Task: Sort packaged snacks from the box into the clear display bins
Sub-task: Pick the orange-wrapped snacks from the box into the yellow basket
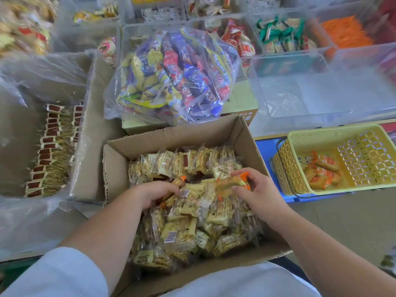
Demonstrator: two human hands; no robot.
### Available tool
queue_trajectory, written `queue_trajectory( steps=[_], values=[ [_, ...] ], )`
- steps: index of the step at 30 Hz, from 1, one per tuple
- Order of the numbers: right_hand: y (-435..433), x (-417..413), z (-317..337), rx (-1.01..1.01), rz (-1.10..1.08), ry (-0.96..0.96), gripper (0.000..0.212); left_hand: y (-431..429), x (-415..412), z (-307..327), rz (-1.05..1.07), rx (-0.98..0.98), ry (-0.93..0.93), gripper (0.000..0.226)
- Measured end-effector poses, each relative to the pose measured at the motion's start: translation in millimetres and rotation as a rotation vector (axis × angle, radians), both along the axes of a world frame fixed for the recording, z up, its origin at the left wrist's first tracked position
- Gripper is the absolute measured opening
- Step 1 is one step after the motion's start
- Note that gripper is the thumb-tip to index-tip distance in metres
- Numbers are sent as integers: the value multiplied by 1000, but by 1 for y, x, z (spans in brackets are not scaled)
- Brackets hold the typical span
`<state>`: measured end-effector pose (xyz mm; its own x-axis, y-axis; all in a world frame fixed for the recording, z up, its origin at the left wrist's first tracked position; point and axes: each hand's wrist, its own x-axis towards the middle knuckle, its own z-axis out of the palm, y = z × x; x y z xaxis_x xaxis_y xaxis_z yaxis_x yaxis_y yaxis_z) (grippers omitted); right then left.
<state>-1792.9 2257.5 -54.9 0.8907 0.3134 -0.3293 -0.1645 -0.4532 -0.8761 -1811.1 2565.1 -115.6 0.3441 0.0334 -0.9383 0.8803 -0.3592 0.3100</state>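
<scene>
The cardboard box nearest the person is heaped with cream-wrapped snack packets; the left hand digs in with fingers curled round some of them, and the right hand pinches an orange-edged packet just above the pile. Right of the box, a yellow basket holds a few orange packets. Behind lie a clear bag of mixed bars and clear display bins with green packets and orange sticks.

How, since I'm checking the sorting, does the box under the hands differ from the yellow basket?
The box is brown cardboard with solid walls; the basket is yellow plastic lattice. The box is heaped with mostly cream packets; the basket holds only a few orange packets in one corner. Both are open-topped and hold wrapped snacks.
</scene>
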Motion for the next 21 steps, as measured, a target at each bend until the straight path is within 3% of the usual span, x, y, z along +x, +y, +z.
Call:
queue_trajectory(
  steps=[3,8,13,18,21],
  values=[
    [-1,-5,3,-19,-5,13,28,-8,-2,-1,2,-19,-24,70],
    [-3,-13,10,-43,8,18,27,-19,-3,1,-173,81,-108,91],
    [-6,-19,18,-56,21,22,26,-27,-7,6,-175,92,-281,45],
    [-13,-21,22,-56,16,41,26,-23,-12,14,22,119,-435,91],
    [-17,-22,22,-55,31,59,25,-29,-17,21,-28,147,-501,104]
  ],
)
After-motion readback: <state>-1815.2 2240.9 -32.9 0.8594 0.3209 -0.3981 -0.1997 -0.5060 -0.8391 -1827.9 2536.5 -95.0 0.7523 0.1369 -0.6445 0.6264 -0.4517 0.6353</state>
